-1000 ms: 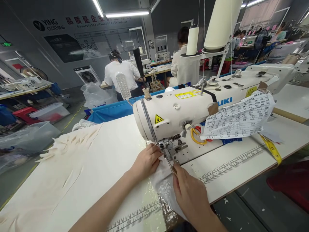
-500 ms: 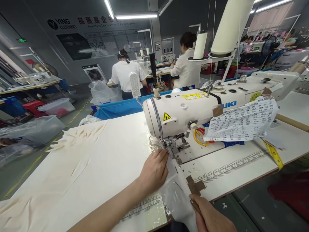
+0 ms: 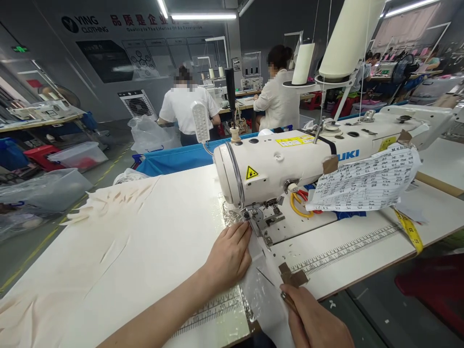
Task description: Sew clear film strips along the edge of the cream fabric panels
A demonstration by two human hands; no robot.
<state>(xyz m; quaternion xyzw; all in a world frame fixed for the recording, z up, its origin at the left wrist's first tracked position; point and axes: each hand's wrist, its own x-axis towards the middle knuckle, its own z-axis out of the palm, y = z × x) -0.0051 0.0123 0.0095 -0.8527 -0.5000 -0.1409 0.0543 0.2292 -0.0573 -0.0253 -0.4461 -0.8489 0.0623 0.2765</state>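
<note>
Fingers of left hand (image 3: 228, 256) press flat on white fabric (image 3: 266, 295) beside sewing machine (image 3: 290, 166); right hand (image 3: 315, 321) pinches its edge.

Left hand (image 3: 229, 256) flat on white fabric (image 3: 266, 295) beside presser foot (image 3: 267, 238).

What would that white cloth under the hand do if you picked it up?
The white cloth would probably flop: it already drapes limply over the table edge. It looks thin, so likely light. The left hand presses it flat, suggesting it slides easily.
</note>
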